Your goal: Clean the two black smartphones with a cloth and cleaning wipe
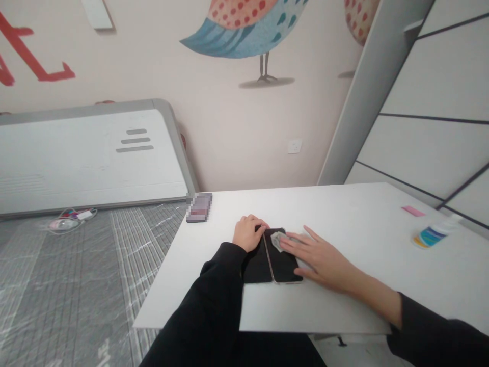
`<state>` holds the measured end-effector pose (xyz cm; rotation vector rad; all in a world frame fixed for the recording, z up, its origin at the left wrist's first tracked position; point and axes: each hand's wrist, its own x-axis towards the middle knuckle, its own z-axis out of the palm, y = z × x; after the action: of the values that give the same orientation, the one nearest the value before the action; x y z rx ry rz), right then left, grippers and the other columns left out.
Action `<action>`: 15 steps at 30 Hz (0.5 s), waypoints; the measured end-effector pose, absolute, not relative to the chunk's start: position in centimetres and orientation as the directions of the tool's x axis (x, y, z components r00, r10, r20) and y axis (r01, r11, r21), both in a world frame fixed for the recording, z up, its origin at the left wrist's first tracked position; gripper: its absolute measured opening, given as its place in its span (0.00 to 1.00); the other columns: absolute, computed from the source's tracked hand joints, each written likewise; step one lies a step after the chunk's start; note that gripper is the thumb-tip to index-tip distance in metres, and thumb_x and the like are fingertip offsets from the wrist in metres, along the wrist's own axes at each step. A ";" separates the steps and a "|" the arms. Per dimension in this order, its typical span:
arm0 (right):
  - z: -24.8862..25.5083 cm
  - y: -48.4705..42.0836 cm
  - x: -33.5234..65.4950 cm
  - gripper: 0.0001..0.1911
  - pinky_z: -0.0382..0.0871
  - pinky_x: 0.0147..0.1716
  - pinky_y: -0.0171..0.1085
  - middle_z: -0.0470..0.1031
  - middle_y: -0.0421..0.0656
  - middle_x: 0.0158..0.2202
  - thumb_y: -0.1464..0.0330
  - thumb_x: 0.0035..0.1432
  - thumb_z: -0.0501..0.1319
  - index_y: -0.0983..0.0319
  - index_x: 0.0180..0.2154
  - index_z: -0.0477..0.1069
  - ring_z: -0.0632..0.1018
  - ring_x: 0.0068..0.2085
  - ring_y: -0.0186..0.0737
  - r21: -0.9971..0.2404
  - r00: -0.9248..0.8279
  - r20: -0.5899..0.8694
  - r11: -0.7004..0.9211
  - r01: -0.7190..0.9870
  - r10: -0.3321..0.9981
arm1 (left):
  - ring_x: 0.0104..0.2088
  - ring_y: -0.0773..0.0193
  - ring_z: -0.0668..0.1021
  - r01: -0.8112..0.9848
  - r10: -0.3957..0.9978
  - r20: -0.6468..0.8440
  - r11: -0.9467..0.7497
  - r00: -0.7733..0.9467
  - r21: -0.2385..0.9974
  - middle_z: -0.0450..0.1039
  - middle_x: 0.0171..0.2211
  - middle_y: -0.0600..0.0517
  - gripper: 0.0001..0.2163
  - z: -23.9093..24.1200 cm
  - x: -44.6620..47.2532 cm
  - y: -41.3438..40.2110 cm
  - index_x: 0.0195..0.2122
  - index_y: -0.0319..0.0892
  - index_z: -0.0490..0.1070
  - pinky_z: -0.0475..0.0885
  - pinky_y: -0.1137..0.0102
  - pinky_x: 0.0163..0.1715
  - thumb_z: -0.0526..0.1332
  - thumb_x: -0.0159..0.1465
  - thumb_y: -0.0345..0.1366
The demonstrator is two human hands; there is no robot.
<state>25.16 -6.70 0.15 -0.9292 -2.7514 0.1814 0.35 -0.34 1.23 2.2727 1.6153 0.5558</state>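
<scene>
A small tablet (286,267) with a black face and a thin light rim lies on the white table (344,311) near its front edge. Directly left of it is a matching black panel (257,270); whether this is its cover or a second device I cannot tell. My left hand (248,233) curls over the top of the pair, fingers closed at the upper edge where they meet. Beneath the outstretched fingers of my right hand (315,257) a crumpled greyish-white cloth (276,241) is pressed onto the upper part of the tablet's face.
A blurred-out phone-like object (199,207) lies at the table's back left corner. On the right are a white bottle (433,233) with a blue and yellow label and a pink slip (413,211). Cables (72,219) lie on the plastic-covered floor beside a white board (76,158).
</scene>
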 end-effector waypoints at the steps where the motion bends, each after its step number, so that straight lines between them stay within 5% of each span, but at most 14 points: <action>1: 0.1 -6.2 25.1 0.34 0.46 0.70 0.67 0.62 0.47 0.71 0.50 0.71 0.55 0.54 0.72 0.55 0.60 0.72 0.57 -0.197 -0.736 0.172 0.755 0.626 0.655 | 0.48 0.54 0.77 0.830 0.945 0.140 -0.327 0.296 0.452 0.79 0.46 0.50 0.12 1.2 0.3 -0.3 0.43 0.52 0.83 0.69 0.60 0.54 0.58 0.72 0.39; 4: 0.4 -6.4 24.2 0.43 0.46 0.71 0.66 0.56 0.50 0.73 0.44 0.67 0.56 0.58 0.73 0.51 0.55 0.74 0.59 -0.253 -0.737 0.109 0.736 0.628 0.667 | 0.47 0.54 0.77 0.829 0.944 0.145 -0.330 0.296 0.451 0.80 0.46 0.50 0.12 1.2 0.3 -0.3 0.43 0.52 0.84 0.69 0.60 0.54 0.58 0.71 0.39; 8: 1.1 -9.6 24.2 0.49 0.44 0.73 0.58 0.53 0.46 0.74 0.41 0.63 0.60 0.55 0.74 0.45 0.56 0.74 0.55 -0.344 -0.863 0.076 0.825 0.448 0.500 | 0.47 0.54 0.77 0.828 0.944 0.154 -0.331 0.294 0.452 0.80 0.46 0.50 0.12 1.1 0.3 -0.3 0.42 0.52 0.84 0.70 0.59 0.54 0.58 0.71 0.39; 11: 1.0 -9.9 26.1 0.44 0.45 0.73 0.55 0.58 0.44 0.73 0.47 0.67 0.60 0.52 0.74 0.43 0.60 0.72 0.50 -0.327 -0.898 0.106 0.868 0.374 0.426 | 0.47 0.54 0.77 0.824 0.943 0.155 -0.334 0.296 0.457 0.80 0.46 0.50 0.12 1.0 0.3 -0.2 0.42 0.52 0.84 0.70 0.59 0.54 0.58 0.71 0.40; 15: 0.5 -6.7 27.8 0.34 0.48 0.72 0.61 0.60 0.44 0.72 0.57 0.73 0.55 0.49 0.74 0.46 0.62 0.72 0.51 -0.251 -0.830 0.147 0.832 0.495 0.539 | 0.47 0.55 0.78 0.818 0.938 0.158 -0.345 0.307 0.461 0.80 0.46 0.50 0.12 0.9 0.3 0.0 0.42 0.52 0.84 0.70 0.60 0.55 0.58 0.71 0.39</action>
<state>27.78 -6.74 0.50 -0.8006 -2.8007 0.2992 0.29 -0.02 0.88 2.2841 1.5885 0.5842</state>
